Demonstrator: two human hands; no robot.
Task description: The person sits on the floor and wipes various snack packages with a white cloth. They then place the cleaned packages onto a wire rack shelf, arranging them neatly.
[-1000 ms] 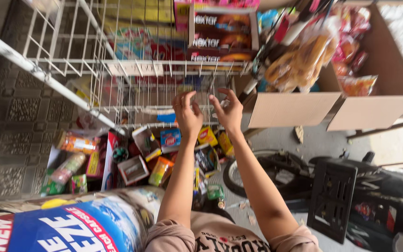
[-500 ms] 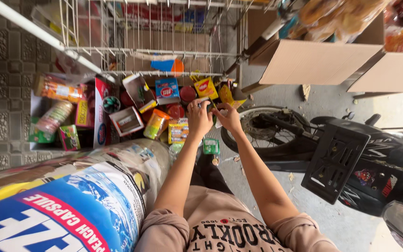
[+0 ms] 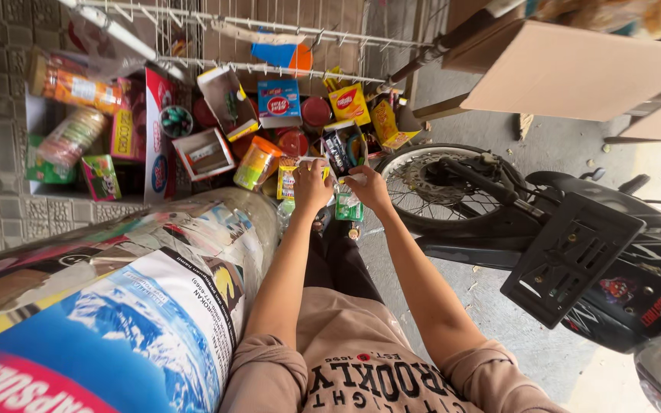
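Reaching down in front of the body, both hands meet over a heap of small snack goods on the floor below a wire rack (image 3: 269,46). The left hand (image 3: 311,183) is curled closed around the upper edge of a yellow sachet (image 3: 288,182), thumb and fingers pinching the thin foil. The right hand (image 3: 369,190) is likewise closed, gripping a green-and-white packet (image 3: 348,206) that hangs just beneath it; how tightly the fingers press cannot be told, since the back of the hand covers them. Both packets sit between the two hands and the cluttered pile, touching or nearly touching each other. Judging by their look, they are light, soft and crinkly, with slick printed film that could slide through a loose pinch, so the sealed top edge, where the film is doubled and flat, seems the surest place to hold; squeezing the middle would likely crush whatever is inside. Around them lie an orange-lidded cup (image 3: 255,162), a blue box (image 3: 279,99), a red round lid (image 3: 316,111) and an open cardboard box (image 3: 203,153), all close together. A large printed sack (image 3: 139,306) lies along the person's left, and a motorcycle wheel (image 3: 437,187) stands just beside the right hand.
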